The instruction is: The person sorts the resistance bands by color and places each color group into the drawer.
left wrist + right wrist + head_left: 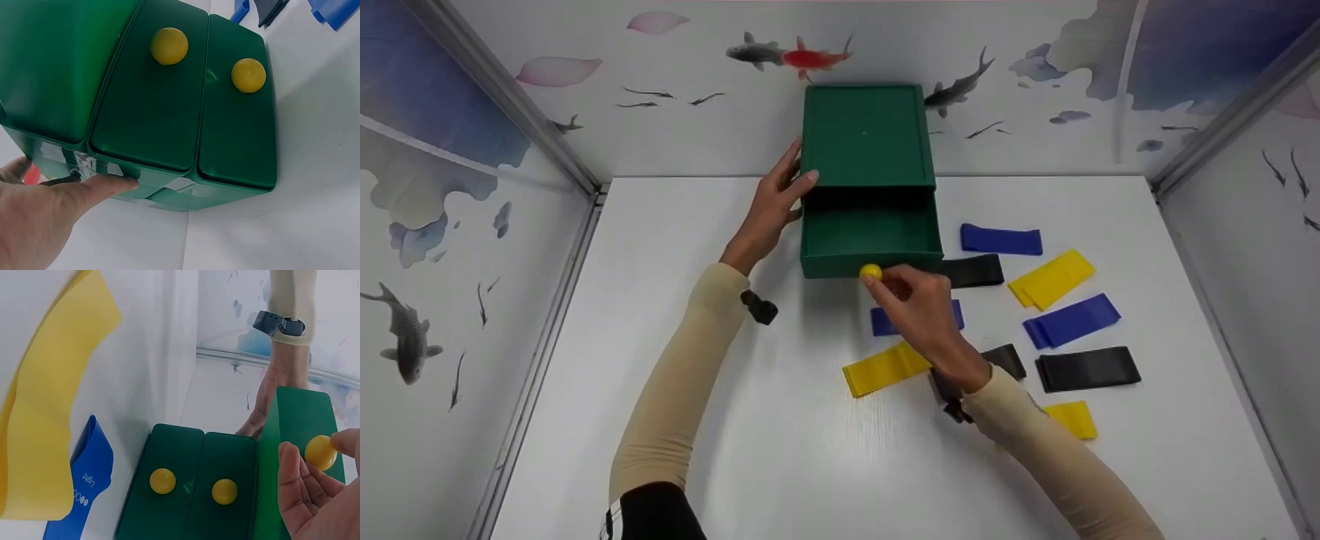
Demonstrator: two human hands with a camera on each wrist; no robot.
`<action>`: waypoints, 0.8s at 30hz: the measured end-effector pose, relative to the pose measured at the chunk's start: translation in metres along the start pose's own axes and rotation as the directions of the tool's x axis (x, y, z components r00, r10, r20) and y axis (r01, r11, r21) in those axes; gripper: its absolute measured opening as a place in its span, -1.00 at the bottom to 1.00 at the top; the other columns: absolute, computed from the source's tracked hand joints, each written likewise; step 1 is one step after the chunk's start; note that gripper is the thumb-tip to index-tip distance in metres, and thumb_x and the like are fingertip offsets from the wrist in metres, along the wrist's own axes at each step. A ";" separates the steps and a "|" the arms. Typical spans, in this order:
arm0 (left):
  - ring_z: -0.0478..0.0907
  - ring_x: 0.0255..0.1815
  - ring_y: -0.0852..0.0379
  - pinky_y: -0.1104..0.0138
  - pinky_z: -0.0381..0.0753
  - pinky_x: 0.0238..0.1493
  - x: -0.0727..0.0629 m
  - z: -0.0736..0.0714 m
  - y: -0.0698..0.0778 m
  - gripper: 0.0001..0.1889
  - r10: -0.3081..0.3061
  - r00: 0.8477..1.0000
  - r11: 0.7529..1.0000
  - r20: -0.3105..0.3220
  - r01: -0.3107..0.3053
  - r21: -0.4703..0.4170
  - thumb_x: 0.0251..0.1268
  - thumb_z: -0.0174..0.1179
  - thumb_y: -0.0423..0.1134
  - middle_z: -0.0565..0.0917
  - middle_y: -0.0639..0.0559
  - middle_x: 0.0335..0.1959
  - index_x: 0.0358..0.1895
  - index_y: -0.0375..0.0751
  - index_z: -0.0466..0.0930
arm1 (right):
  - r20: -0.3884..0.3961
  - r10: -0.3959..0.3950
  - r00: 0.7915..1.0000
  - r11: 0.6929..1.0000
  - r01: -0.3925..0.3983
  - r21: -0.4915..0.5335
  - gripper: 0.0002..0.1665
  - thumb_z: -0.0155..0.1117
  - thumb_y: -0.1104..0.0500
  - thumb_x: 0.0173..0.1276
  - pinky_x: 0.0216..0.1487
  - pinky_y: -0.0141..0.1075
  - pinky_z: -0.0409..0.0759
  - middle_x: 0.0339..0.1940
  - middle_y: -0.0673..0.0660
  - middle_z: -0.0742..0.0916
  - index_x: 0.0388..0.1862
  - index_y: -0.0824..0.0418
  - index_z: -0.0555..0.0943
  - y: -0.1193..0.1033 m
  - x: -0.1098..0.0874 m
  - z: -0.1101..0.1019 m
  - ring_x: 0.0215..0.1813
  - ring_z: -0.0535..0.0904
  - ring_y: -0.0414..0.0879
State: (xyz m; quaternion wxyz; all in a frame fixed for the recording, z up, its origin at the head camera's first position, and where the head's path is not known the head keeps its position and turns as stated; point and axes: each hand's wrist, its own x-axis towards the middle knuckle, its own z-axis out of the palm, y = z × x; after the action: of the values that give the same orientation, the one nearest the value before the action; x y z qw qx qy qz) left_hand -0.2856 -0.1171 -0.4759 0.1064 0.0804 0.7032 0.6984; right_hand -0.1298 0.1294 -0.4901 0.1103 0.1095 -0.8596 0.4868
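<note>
Head view: right grip (919, 306) pinches yellow knob (871, 271); unclenched left grip (769, 205) braces cabinet (864, 135); apparently sliding the drawer (831, 266), next needing steadiness.

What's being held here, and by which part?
The right hand pinches the open top drawer by its yellow knob; the left hand rests against the cabinet.

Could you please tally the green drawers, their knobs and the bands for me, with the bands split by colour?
Green drawers: 3
Yellow knobs: 3
Blue bands: 3
Black bands: 3, one partly hidden by the right wrist, its two visible parts taken as one
Yellow bands: 3
Total: 15
</note>
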 end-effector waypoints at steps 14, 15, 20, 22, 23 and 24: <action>0.19 0.83 -0.15 -0.41 0.30 0.65 -0.001 0.000 0.000 -0.17 -0.016 1.000 1.000 -0.016 0.016 0.000 0.63 0.22 0.19 0.07 0.04 0.88 0.82 0.46 0.03 | 0.029 -0.034 0.999 0.999 0.034 -0.003 -0.69 0.49 0.03 0.59 -0.03 -0.45 0.75 -0.11 0.13 0.91 0.01 0.27 0.83 0.006 -0.010 0.000 -0.17 0.79 -0.08; 0.19 0.83 -0.16 -0.41 0.30 0.65 -0.002 0.001 0.000 -0.16 -0.016 1.000 1.000 -0.016 0.016 0.000 0.63 0.22 0.19 0.07 0.04 0.88 0.82 0.46 0.03 | 0.036 -0.034 0.999 0.999 0.034 0.002 -0.69 0.48 0.02 0.60 -0.03 -0.45 0.76 -0.11 0.11 0.91 0.01 0.26 0.83 0.009 -0.012 -0.001 -0.16 0.80 -0.09; 0.18 0.83 -0.15 -0.40 0.30 0.66 -0.002 0.002 -0.001 -0.16 -0.009 1.000 1.000 -0.013 0.009 0.007 0.63 0.22 0.21 0.06 0.04 0.88 0.83 0.45 0.02 | 0.086 -0.014 0.996 1.000 0.015 -0.009 -0.70 0.45 0.01 0.62 -0.08 -0.45 0.75 -0.17 0.07 0.92 -0.01 0.23 0.86 0.035 -0.025 -0.008 -0.23 0.78 -0.13; 0.19 0.83 -0.15 -0.40 0.30 0.66 -0.002 0.002 -0.001 -0.16 -0.005 1.000 1.000 -0.012 0.005 0.013 0.63 0.21 0.22 0.06 0.05 0.88 0.83 0.45 0.02 | 0.108 0.014 0.994 0.999 -0.010 -0.034 -0.70 0.44 0.01 0.63 -0.10 -0.45 0.75 -0.19 0.07 0.92 0.01 0.22 0.86 0.048 -0.030 -0.012 -0.25 0.76 -0.14; 0.19 0.83 -0.15 -0.40 0.30 0.66 -0.002 0.002 -0.001 -0.16 -0.004 1.000 1.000 -0.013 0.004 0.016 0.63 0.21 0.23 0.07 0.05 0.88 0.83 0.45 0.02 | 0.121 0.027 0.992 0.999 -0.022 -0.044 -0.70 0.44 0.00 0.63 -0.10 -0.44 0.75 -0.19 0.06 0.92 0.02 0.21 0.86 0.054 -0.033 -0.014 -0.26 0.75 -0.14; 0.19 0.83 -0.15 -0.40 0.30 0.66 -0.002 0.001 0.000 -0.16 -0.004 1.000 1.000 -0.014 0.004 0.018 0.63 0.21 0.23 0.07 0.05 0.88 0.83 0.46 0.02 | 0.132 0.043 0.990 0.998 -0.035 -0.056 -0.71 0.44 0.01 0.63 -0.10 -0.43 0.75 -0.18 0.06 0.92 0.03 0.20 0.86 0.060 -0.035 -0.015 -0.25 0.75 -0.13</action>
State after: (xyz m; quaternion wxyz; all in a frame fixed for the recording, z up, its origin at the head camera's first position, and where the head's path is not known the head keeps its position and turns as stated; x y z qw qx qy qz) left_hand -0.2833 -0.1162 -0.4762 0.1023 0.0751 0.7102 0.6925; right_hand -0.1128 0.1758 -0.5421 0.0460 0.1219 -0.8797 0.4573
